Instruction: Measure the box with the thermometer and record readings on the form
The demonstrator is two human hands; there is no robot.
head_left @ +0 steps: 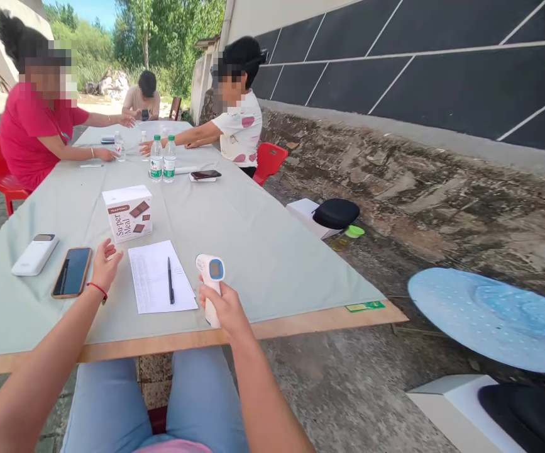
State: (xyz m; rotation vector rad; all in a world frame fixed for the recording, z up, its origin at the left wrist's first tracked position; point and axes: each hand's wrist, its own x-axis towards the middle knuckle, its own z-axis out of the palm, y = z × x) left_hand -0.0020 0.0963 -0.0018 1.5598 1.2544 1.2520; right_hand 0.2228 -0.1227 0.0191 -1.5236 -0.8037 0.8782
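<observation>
- head view: power bank [35, 255] lies flat at the left of the desk [276, 251], probably kept within reach.
- phone [71, 272] lies just beside it, screen up, perhaps so it can be glanced at.
- left hand [106, 267]: fingers loosely curled, holding nothing, near the box; i cannot tell whether it touches the desk.
- box [128, 217] stands upright behind the paper, print facing the near side, likely for easy reading.
- paper [149, 283] lies flat between the hands, seemingly the handiest spot for writing.
- pen [171, 280] rests on it, probably to stay close.
- thermometer [214, 270] is right of the paper, screen facing the near side, which should keep it readable.
- right hand [227, 308]: fingers grasping the thermometer's handle.
</observation>
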